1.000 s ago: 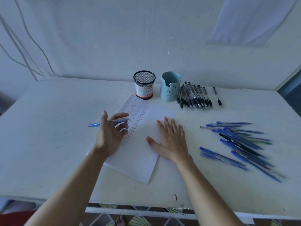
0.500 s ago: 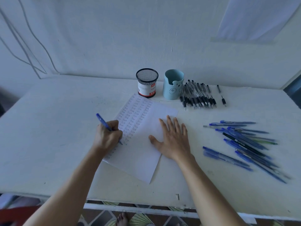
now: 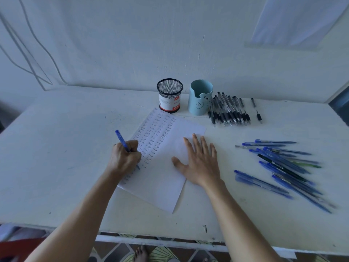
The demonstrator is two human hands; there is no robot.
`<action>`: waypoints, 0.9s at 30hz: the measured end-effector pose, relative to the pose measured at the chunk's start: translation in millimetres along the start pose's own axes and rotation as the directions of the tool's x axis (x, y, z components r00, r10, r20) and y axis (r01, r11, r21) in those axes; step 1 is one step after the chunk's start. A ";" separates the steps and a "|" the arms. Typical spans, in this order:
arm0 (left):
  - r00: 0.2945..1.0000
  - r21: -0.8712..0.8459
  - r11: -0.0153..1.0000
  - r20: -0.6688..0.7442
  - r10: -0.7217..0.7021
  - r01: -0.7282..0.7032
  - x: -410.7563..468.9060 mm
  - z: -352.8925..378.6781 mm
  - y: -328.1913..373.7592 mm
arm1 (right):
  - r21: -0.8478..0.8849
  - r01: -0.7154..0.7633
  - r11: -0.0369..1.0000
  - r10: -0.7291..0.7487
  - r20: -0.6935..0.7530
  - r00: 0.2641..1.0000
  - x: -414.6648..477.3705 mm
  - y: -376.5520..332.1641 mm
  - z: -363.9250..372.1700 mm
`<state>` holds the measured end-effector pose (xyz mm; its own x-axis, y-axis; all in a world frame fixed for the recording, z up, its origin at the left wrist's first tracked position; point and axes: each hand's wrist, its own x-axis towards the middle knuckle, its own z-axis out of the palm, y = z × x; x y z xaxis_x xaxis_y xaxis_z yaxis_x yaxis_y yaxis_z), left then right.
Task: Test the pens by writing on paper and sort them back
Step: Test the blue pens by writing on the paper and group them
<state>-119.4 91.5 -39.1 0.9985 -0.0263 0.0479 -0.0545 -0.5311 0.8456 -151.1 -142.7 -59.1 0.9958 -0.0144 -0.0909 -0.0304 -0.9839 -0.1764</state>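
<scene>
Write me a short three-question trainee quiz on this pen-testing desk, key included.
1. True or false: the right hand lies flat on the paper.
2. What lies right beside the light blue bear cup? A: a row of black pens; B: a stapler; C: scissors.
3. Fill in: the blue pen writing on the paper is gripped by the ____ hand.

Key: 1 true; 2 A; 3 the left hand.
</scene>
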 end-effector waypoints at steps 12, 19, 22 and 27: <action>1.000 -0.022 1.000 0.017 0.014 -0.014 0.5 1.4 -4.5 | -0.007 -0.003 1.000 0.003 -0.004 1.000 0.8 0.0 2.1; 0.999 -0.029 0.999 0.018 0.028 -0.027 0.4 3.0 -6.2 | 0.008 -0.007 1.000 0.007 -0.001 1.000 0.0 -0.4 0.8; 0.999 -0.022 0.999 0.018 0.028 -0.028 -0.5 4.6 -6.5 | -0.001 -0.008 1.000 0.008 0.003 1.000 0.4 -0.7 0.9; 1.000 -0.034 0.999 0.013 0.009 -0.008 -0.3 5.2 -7.2 | 0.006 -0.006 1.000 0.006 0.002 1.000 0.1 0.2 1.2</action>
<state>-119.3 90.9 -48.0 0.9979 -0.0422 0.0483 -0.0630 -0.5016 0.8628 -151.1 -142.6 -60.3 0.9954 -0.0203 -0.0941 -0.0372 -0.9826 -0.1819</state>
